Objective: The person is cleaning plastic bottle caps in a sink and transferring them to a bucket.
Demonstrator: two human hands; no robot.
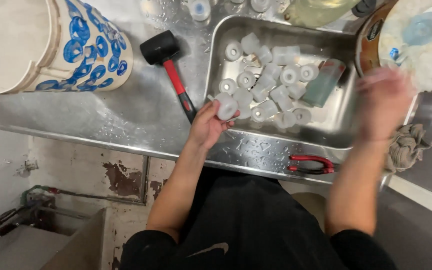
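at mid-frame your left hand (207,125) grips a white cap (226,106) over the sink (336,131), catching drips; right hand (383,102) blurred, grip unclear.

about twenty white plastic caps (266,82), one black mallet (168,67), one bucket (51,45)

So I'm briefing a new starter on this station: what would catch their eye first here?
Probably the steel sink, heaped with white plastic caps; the left hand holds one white cap at its near-left corner. Left of it on the wet counter lies a black rubber mallet with a red handle. The right hand is blurred over the sink's right edge, with red pliers on the front rim.
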